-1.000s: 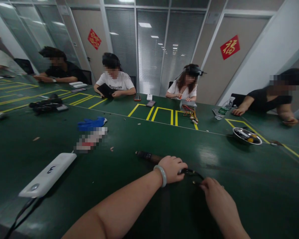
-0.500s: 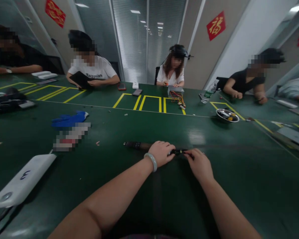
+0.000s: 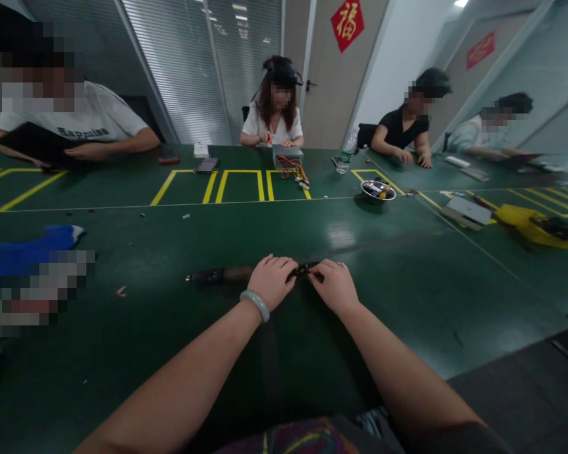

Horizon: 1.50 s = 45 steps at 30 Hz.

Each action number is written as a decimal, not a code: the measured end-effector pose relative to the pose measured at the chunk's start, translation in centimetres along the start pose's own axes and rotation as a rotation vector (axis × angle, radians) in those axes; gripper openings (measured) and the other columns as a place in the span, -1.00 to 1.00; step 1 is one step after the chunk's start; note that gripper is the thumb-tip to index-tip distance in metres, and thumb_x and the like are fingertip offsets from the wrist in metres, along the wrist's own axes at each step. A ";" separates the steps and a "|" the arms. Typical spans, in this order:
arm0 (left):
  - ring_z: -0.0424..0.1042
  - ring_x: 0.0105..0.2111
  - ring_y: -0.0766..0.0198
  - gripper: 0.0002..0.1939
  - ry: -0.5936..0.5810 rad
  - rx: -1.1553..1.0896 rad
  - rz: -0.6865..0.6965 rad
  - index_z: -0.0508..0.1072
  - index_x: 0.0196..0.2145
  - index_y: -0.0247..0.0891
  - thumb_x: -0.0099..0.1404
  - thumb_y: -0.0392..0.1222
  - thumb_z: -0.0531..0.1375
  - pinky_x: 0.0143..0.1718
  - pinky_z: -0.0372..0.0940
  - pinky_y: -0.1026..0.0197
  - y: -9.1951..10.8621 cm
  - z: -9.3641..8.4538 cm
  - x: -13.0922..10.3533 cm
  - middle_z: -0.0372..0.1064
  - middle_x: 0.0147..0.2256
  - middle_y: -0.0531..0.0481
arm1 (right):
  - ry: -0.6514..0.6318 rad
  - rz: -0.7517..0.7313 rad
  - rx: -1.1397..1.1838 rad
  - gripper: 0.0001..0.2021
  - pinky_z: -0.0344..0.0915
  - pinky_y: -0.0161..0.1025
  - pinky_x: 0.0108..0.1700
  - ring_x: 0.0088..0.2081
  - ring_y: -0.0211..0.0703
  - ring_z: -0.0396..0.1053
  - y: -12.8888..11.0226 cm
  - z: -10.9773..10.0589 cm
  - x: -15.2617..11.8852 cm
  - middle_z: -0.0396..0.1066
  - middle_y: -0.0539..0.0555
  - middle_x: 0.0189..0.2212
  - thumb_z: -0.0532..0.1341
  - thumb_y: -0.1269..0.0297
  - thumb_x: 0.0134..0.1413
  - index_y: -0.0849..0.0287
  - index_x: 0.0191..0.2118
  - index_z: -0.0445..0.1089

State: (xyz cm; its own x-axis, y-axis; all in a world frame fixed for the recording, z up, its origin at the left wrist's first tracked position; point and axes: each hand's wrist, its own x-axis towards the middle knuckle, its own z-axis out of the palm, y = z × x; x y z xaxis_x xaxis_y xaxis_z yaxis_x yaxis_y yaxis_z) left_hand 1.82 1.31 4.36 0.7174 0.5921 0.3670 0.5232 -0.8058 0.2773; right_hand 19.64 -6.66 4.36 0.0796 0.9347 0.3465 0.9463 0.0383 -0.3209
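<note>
A long dark rod-like tool (image 3: 236, 274) lies crosswise on the green table, its metal tip toward the left. My left hand (image 3: 273, 279), below a pale bangle (image 3: 255, 305), is wrapped over the tool near its right part. Close beside it, my right hand (image 3: 335, 285) pinches the black right end with thumb and fingers. A small black section with a yellowish mark (image 3: 303, 269) shows between my hands. What lies beneath my fingers is hidden.
Blue gloves (image 3: 33, 249) and a blurred-out packet lie at the left. Beyond a thin line are a metal bowl (image 3: 378, 191), a bottle (image 3: 347, 154), a grey box with coloured wires (image 3: 288, 156) and a yellow item (image 3: 532, 226). Several people sit across the table (image 3: 170, 366).
The view has turned to the right, so people and objects appear farther left. My right hand is closer to my left hand, its fingers now over the tool's right end.
</note>
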 end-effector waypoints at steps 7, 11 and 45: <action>0.38 -0.18 0.15 -0.82 -0.074 -0.001 -0.025 0.41 -0.15 -0.09 0.26 -0.22 0.15 -0.17 0.25 0.08 -0.4 -0.1 0.3 0.39 -0.15 0.03 | -0.010 0.015 0.013 -0.94 0.05 -0.17 -0.13 -0.22 -0.20 0.36 0.7 0.3 0.0 0.45 -0.02 -0.28 0.23 0.29 0.11 0.05 -0.30 0.46; 0.38 -0.19 0.16 -0.83 -0.066 -0.017 -0.015 0.42 -0.16 -0.09 0.27 -0.22 0.14 -0.18 0.25 0.08 -0.5 -0.1 0.3 0.39 -0.15 0.04 | -0.009 0.010 0.011 -0.96 0.04 -0.18 -0.15 -0.23 -0.20 0.37 0.7 0.2 0.0 0.46 -0.03 -0.29 0.24 0.28 0.11 0.04 -0.31 0.46; 0.38 -0.18 0.18 -0.85 -0.086 -0.028 -0.019 0.42 -0.17 -0.11 0.28 -0.21 0.14 -0.14 0.25 0.10 -0.5 -0.5 0.2 0.39 -0.15 0.03 | 0.007 0.002 0.066 -0.95 0.03 -0.20 -0.18 -0.27 -0.20 0.38 0.0 0.6 0.1 0.47 -0.03 -0.32 0.24 0.29 0.10 0.08 -0.36 0.42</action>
State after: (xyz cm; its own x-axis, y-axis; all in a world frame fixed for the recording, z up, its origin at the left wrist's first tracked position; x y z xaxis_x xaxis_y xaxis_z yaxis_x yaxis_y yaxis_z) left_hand 1.50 1.85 4.74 0.7449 0.6039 0.2837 0.5251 -0.7930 0.3090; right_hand 19.48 -6.36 3.80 0.0837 0.9323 0.3519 0.9236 0.0600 -0.3787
